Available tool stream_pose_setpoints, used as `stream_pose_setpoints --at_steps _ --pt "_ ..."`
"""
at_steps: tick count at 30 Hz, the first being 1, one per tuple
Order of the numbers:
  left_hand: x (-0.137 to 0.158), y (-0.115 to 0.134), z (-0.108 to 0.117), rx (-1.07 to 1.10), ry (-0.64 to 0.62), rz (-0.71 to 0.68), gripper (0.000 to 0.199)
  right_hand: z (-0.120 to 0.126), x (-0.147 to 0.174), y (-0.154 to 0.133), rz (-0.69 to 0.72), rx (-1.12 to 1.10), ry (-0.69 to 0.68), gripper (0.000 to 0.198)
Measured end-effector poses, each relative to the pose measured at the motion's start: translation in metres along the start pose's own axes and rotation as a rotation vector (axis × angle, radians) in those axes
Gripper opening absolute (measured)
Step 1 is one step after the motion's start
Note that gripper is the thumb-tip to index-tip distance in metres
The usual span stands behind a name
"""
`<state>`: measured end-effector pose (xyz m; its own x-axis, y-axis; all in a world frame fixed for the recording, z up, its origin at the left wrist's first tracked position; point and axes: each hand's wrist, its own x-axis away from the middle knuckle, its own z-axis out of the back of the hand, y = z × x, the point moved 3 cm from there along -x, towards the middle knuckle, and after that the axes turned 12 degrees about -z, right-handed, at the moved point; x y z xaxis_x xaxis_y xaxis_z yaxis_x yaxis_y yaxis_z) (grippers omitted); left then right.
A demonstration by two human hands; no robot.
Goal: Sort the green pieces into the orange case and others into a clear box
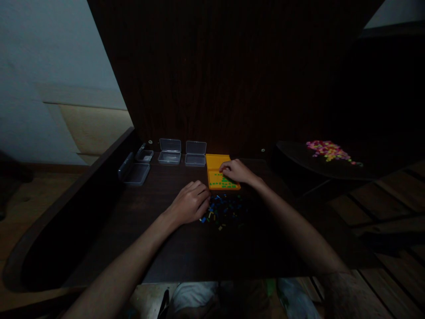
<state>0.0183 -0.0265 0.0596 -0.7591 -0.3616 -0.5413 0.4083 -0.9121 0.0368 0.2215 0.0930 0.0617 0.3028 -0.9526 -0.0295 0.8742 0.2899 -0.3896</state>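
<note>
My right hand is over an open yellow-orange case, its fingers bent and pressed together; whatever they hold, if anything, is too small to make out. Small green pieces lie in rows in the near half of that case. My left hand rests by the left edge of a loose pile of tiny blue, yellow and dark pieces, just in front of the case. Its fingers curl downward, and their tips are hidden or too dark to tell what they touch.
Several clear plastic boxes with raised lids, such as this box, stand along the back left of the dark table. A raised side board bounds the left. Off to the right, a rounded dark surface bears a heap of pink and yellow bits.
</note>
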Motion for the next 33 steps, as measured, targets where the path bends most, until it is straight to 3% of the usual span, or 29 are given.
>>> stream_pose_setpoints --at_steps 7,16,25,33 --pt "0.003 -0.014 0.001 0.054 -0.037 0.084 0.026 0.013 0.038 0.019 0.043 -0.090 0.073 0.026" --pt "0.012 -0.034 -0.002 0.368 -0.083 0.171 0.020 0.010 0.100 0.038 0.103 -0.199 0.149 0.025" --pt "0.012 -0.028 0.000 0.529 -0.132 0.153 0.017 -0.015 0.153 0.026 0.150 -0.149 -0.047 0.017" --pt "0.013 -0.026 -0.004 0.551 -0.146 0.191 0.017 -0.022 0.167 0.014 0.175 -0.104 -0.147 0.017"
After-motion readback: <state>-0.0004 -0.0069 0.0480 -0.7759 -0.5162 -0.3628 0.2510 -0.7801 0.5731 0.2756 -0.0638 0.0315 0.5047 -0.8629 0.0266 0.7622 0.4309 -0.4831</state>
